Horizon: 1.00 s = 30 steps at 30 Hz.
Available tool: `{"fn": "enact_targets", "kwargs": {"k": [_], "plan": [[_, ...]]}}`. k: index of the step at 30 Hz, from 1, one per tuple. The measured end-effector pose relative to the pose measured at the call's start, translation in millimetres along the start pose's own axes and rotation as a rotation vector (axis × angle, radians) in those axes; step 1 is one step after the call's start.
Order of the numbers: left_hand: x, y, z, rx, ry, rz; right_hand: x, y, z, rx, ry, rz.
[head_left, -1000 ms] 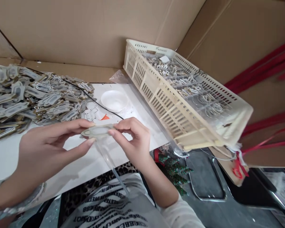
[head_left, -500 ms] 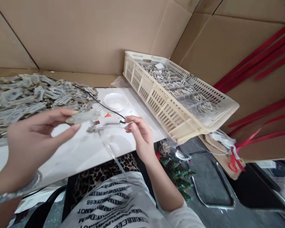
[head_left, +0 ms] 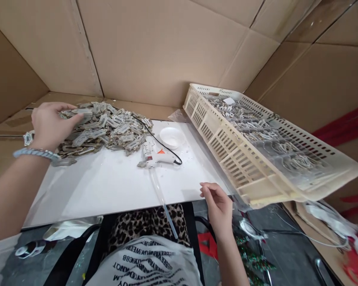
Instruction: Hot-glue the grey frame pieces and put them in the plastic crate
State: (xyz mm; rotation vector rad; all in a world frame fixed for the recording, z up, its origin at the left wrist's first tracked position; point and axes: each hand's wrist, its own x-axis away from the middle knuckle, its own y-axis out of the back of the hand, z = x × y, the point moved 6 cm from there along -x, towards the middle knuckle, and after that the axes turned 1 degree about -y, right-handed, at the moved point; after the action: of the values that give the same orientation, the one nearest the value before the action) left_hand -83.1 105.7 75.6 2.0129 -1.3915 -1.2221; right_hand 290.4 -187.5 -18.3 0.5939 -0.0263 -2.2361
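Heap of flat grey-and-gold oblong cut-outs (head_left: 107, 127), 10 o'clock on the white glossy board (head_left: 107, 186). Left hand (head_left: 49, 123) presses one piece onto it, fingers curled. Right hand (head_left: 219, 204), 5 o'clock, loose, empty. White plastic glue gun (head_left: 158, 157) centre; cream slotted crate (head_left: 256, 147), 2 o'clock.

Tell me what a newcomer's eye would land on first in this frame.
First, the big heap of flat grey-and-gold pieces at the far left of the white table, with the left hand resting on its edge. Next, the cream slotted basket tilted along the table's right side, holding more pieces. Between them lies a white glue gun beside a small white dish; the right hand hangs empty at the table's near edge.
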Motion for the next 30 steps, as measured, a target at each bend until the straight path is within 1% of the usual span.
{"fn": "enact_targets", "kwargs": {"k": [4,8,10,12,15,17,18,19,20,21,23,24,25,26,27,30], "plan": [[-8,-13.8,7,-0.027,0.014,0.079,0,-15,9,-0.063,-0.027,0.029],[-7,-24.7,5,-0.031,-0.039,0.141,-2,-33,24,-0.293,-0.106,0.050],[-6,-27.8,4,-0.026,-0.065,0.139,-3,-43,31,-0.460,-0.148,0.068],[-6,-29.3,3,-0.013,-0.090,0.127,-3,-54,37,-0.617,-0.192,0.113],[-1,-26.0,-4,0.018,-0.112,0.083,-4,-69,43,-0.758,-0.282,0.175],[9,-19.0,-17,0.052,-0.139,0.034,-5,-77,47,-0.811,-0.316,0.212],[17,-13.9,-28,0.077,-0.164,-0.001,-6,-80,49,-0.831,-0.320,0.230],[28,-7.3,-42,0.135,-0.237,-0.046,-7,-83,51,-0.846,-0.313,0.247],[41,-1.9,-58,0.192,-0.328,-0.061,-8,-86,53,-0.853,-0.299,0.261],[57,1.1,-77,0.238,-0.454,-0.027,-10,-88,54,-0.850,-0.283,0.270],[94,3.4,-115,0.333,-0.772,0.131,-14,-90,56,-0.819,-0.244,0.276],[113,3.4,-131,0.389,-0.907,0.233,-16,-90,56,-0.797,-0.224,0.279],[130,3.1,-142,0.451,-1.001,0.332,-18,-89,56,-0.773,-0.205,0.279],[142,2.9,-150,0.474,-1.044,0.374,-20,-89,56,-0.751,-0.186,0.282],[150,2.4,-155,0.497,-1.048,0.382,-23,-88,56,-0.730,-0.165,0.284],[163,-3.9,-163,0.566,-1.062,0.413,-29,-83,57,-0.654,-0.087,0.274]]}}
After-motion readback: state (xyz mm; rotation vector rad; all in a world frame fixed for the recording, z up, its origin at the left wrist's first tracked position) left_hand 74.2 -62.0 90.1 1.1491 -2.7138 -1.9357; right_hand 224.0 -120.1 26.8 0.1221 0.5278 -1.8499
